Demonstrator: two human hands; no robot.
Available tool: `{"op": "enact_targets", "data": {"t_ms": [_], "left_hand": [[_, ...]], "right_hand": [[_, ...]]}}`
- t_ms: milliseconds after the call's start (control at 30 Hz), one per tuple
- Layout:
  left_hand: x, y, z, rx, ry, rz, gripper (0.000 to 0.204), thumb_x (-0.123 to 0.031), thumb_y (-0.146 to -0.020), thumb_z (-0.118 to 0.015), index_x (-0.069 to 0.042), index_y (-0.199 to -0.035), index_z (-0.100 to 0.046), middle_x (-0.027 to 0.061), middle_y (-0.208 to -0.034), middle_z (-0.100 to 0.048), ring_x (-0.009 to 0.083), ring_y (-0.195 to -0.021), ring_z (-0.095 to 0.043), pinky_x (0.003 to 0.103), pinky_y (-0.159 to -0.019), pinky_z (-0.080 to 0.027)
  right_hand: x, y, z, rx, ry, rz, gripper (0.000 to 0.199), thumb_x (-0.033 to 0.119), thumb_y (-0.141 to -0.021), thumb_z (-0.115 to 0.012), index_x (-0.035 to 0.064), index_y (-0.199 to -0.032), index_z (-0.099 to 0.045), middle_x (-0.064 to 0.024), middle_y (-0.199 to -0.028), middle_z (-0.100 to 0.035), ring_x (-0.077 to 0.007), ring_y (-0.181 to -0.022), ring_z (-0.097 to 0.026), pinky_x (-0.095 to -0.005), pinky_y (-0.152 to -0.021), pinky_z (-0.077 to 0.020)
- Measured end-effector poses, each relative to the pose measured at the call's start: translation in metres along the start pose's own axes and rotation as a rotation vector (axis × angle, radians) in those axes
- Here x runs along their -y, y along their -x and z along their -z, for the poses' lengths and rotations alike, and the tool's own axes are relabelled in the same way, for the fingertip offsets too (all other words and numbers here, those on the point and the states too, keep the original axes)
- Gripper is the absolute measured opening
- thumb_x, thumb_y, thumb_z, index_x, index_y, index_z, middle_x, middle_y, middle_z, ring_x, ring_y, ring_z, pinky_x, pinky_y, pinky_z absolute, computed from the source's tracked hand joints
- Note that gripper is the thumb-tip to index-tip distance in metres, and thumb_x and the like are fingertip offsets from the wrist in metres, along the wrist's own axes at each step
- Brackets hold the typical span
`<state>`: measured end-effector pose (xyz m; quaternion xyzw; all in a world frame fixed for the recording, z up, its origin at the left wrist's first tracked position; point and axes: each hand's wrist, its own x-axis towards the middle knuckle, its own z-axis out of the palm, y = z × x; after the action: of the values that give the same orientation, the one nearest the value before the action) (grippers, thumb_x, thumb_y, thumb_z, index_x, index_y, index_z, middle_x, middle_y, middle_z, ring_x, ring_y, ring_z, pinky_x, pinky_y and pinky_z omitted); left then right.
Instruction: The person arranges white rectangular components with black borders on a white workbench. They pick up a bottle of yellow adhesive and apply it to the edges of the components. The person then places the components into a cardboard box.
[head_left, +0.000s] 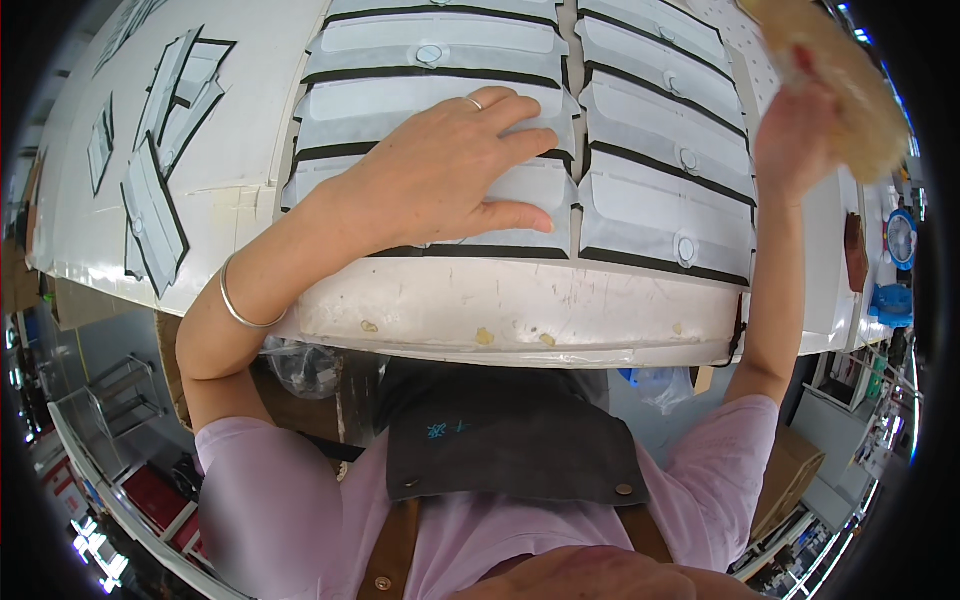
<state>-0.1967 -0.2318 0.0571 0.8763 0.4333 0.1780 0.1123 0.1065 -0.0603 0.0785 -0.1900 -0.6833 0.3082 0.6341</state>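
Overlapped white flaps [520,190] are pressed flat under the spread left hand [450,170]; a tan brush [850,90] is gripped, raised, by the right hand [795,140]. Brushing appears in hand; steady downward strokes are judged necessary.

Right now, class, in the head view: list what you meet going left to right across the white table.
Loose flat pieces → left hand pressing on the left column of flaps → right column of flaps → right hand holding a tan pad → blue objects.

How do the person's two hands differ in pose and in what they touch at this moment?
The left hand lies flat, fingers spread, pressing on the white flaps; the right hand is raised above the table, gripping a tan brush-like pad. The left wears a ring and bracelet; the right shows none.
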Motion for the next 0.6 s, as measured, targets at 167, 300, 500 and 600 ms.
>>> {"op": "enact_targets", "data": {"t_ms": [167, 300, 500, 600], "left_hand": [[-0.002, -0.006, 0.009, 0.036, 0.004, 0.002, 0.06, -0.048, -0.088, -0.064, -0.002, -0.126, -0.057, 0.0185, -0.132, -0.052, 0.0365, -0.123, -0.049, 0.044, -0.099, -0.044], [0.008, -0.021, 0.022, 0.011, 0.023, 0.037, 0.055, -0.043, -0.091, -0.063, 0.0, -0.124, -0.057, 0.0164, -0.131, -0.054, 0.034, -0.12, -0.051, 0.041, -0.099, -0.045], [0.058, -0.041, 0.009, -0.057, -0.109, -0.006, 0.054, -0.044, -0.092, -0.061, 0.001, -0.121, -0.059, 0.0169, -0.127, -0.057, 0.0342, -0.117, -0.055, 0.04, -0.098, -0.046], [0.061, -0.041, 0.007, -0.057, -0.096, -0.002, 0.056, -0.047, -0.092, -0.061, 0.001, -0.121, -0.06, 0.0176, -0.127, -0.057, 0.0341, -0.118, -0.055, 0.04, -0.099, -0.046]], "right_hand": [[0.029, -0.061, -0.017, -0.174, -0.174, 0.177, 0.03, 0.018, -0.099, -0.053, 0.0035, -0.124, -0.058, -0.0107, -0.125, -0.061, -0.0294, -0.118, -0.058, -0.0533, -0.101, -0.0491], [-0.017, -0.028, -0.015, 0.029, -0.226, -0.331, 0.033, 0.024, -0.101, -0.051, 0.0038, -0.127, -0.053, -0.0078, -0.121, -0.063, -0.0198, -0.112, -0.062, -0.0455, -0.089, -0.0572], [-0.04, -0.007, -0.055, 0.167, -0.114, -0.436, 0.039, 0.027, -0.098, -0.059, -0.001, -0.124, -0.052, -0.0103, -0.114, -0.063, -0.0193, -0.097, -0.067, -0.0363, -0.078, -0.0602], [-0.046, -0.001, -0.058, 0.164, -0.081, -0.468, 0.039, 0.027, -0.098, -0.059, -0.0005, -0.124, -0.052, -0.0103, -0.114, -0.063, -0.019, -0.097, -0.067, -0.0362, -0.078, -0.0601]]}}
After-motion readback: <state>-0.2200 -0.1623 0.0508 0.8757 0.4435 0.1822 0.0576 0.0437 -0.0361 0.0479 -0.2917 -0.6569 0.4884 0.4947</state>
